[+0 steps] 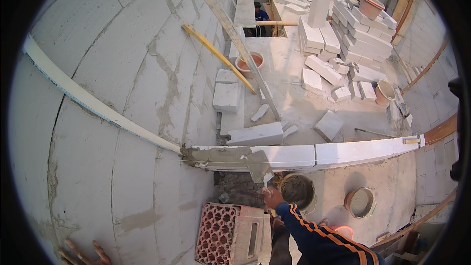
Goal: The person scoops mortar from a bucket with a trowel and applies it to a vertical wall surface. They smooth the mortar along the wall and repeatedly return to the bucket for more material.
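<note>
My right hand is closed round the handle of a trowel. The trowel's mortar-smeared blade lies against the top and near edge of a low wall of white blocks. Grey mortar coats the left end of that wall's top, up to where it meets the tall block wall. A thin string runs along the low wall's near side. At the lower left, my left hand is spread open beside the tall wall; whether it presses on it I cannot tell. A bucket of mortar stands just right of my right hand.
A red plastic crate stands left of my legs. Another bucket sits to the right. Beyond the low wall are loose blocks, a yellow level, a long straightedge and a floor opening with a person in it.
</note>
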A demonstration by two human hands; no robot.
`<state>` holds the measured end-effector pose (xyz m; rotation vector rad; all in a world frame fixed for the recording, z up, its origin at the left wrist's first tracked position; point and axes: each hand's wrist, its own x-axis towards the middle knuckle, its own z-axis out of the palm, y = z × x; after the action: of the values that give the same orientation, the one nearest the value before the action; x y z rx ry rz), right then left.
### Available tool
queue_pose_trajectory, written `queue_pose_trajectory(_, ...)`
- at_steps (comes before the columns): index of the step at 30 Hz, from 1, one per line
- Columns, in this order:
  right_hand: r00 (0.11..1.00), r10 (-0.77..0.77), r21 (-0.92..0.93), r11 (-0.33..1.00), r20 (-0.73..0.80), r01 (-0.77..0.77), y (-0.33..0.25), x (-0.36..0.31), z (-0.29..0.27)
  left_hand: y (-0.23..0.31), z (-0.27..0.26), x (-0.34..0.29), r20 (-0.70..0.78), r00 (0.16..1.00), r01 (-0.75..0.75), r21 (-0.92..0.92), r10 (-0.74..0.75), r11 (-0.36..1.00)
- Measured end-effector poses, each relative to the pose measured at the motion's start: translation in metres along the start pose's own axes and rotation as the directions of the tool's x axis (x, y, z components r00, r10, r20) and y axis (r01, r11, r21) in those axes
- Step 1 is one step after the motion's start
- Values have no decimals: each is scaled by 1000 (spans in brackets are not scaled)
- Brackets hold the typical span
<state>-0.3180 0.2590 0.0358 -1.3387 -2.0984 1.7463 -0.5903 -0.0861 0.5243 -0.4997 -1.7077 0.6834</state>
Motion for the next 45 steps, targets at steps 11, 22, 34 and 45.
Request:
queue_pose_trajectory(11, 774, 568, 178, 823, -279, -540, 167, -223, -209, 16, -28, -9, 108, 994, -15, 68, 8, 998)
queue_pose_trajectory(22, 234, 831, 96, 324, -505, -941, 425, -315, -410, 226, -223, -243, 829, 112, -187, -524, 548, 831)
queue_pose_trajectory(34, 274, 911, 422, 390, -309, -819, 651, -232, -426, 208, -297, -283, 811, -86, -59, -584, 579, 809)
queue_pose_trajectory(45, 376, 791, 778, 585, -484, -230, 574, -363, -406, 235, -275, -273, 679, 273, 106, -725, 681, 681)
